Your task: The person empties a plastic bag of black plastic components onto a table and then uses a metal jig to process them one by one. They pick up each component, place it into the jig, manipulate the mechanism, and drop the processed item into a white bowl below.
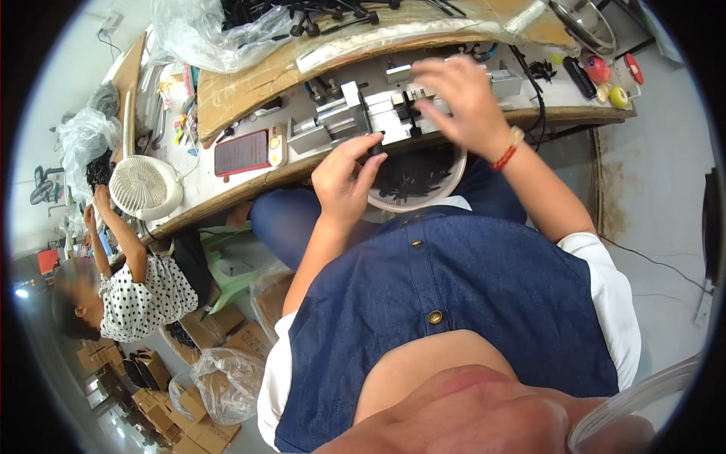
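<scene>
A silver metal fixture [329, 121] with blocks and clamps stands along the bench edge before me. My left hand [342, 181] is at its near side, thumb and forefinger pinched around a thin black stick-like piece [372, 148]; the fingers partly cover it. Over the right part of the fixture, my right hand [463, 102] is raised with its fingers spread, and I see nothing in it. Below the fixture, at my lap, a pale round basin [458, 175] contains many small black pieces [412, 178].
Left on the bench are a red-edged phone [242, 154] and a white fan [144, 188]. Cardboard [242, 94] and black rods [333, 21] lie behind the fixture. Fruit [597, 69] sits far right, near a hanging black cable [541, 106]. Another person [147, 291] works at left.
</scene>
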Tool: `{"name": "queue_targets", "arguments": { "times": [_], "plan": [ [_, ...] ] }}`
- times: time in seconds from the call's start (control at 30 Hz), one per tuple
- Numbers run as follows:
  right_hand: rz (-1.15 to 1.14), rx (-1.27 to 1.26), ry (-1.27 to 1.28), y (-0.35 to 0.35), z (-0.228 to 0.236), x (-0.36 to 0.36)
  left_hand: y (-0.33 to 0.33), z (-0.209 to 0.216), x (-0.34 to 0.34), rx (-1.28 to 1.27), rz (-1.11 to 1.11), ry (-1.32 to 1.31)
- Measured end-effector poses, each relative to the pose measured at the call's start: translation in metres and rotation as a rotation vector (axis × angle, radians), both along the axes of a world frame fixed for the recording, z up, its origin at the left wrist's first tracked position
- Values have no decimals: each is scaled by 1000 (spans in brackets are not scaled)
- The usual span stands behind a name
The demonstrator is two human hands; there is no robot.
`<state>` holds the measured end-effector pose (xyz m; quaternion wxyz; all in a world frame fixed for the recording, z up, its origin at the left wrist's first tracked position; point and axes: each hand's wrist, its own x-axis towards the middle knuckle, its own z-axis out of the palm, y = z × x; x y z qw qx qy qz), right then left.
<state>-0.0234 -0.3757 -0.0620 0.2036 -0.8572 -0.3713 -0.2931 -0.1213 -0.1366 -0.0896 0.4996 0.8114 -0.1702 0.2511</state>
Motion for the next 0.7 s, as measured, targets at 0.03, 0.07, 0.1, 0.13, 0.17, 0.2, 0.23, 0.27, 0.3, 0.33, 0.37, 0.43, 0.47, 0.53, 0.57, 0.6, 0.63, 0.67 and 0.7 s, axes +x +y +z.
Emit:
{"name": "queue_targets", "arguments": {
  "times": [0.03, 0.07, 0.1, 0.13, 0.17, 0.2, 0.23, 0.27, 0.3, 0.33, 0.37, 0.43, 0.47, 0.53, 0.57, 0.6, 0.63, 0.67, 0.7],
  "plan": [
    [-42, 21, -50, -7, 7, 14, 0, -4, -1, 6, -16, 18],
    [-112, 23, -79, -15, 15, 34, -3, -8, -2, -43, -43, 41],
    [-184, 24, -106, -22, 24, 56, -6, -12, -1, -46, -54, 54],
    [-243, 30, -166, -21, 37, 74, -7, -16, -1, -49, -62, 71],
    [-306, 30, -224, -20, 49, 90, -8, -20, 0, -57, -75, 91],
    [-361, -57, -88, -20, 59, 104, -10, -14, 1, 2, -76, 115],
    [-432, -157, 46, -23, 71, 113, -14, -8, 6, 41, -100, 86],
    [-482, -249, 187, -22, 75, 123, -18, -4, 10, 91, -105, 62],
    [-531, -341, 328, -21, 71, 135, -22, 0, 14, 142, -112, 39],
    [-480, -349, 317, -18, 67, 144, -27, 3, 17, 106, -114, 44],
    [-504, -349, 263, -21, 62, 147, -30, 0, 20, 114, -92, 64],
    [-546, -345, 154, -21, 58, 150, -34, -5, 27, 131, -42, 105],
    [-468, -218, -24, -22, 58, 140, -35, -5, 30, 181, -11, 113],
    [-418, -124, -24, -21, 72, 116, -37, -15, 37, 204, 7, 79],
    [-397, -77, -23, -22, 79, 106, -39, -21, 40, 217, 12, 61],
    [-379, 75, 185, -26, 82, 102, -41, -24, 41, 241, 19, 72],
    [-272, 285, 256, -29, 77, 95, -43, -25, 44, 239, 9, 88],
    [-154, 496, 327, -28, 65, 87, -43, -26, 45, 241, 6, 105],
    [-33, 707, 397, -28, 56, 79, -43, -28, 46, 243, 5, 123]
  ]
}}
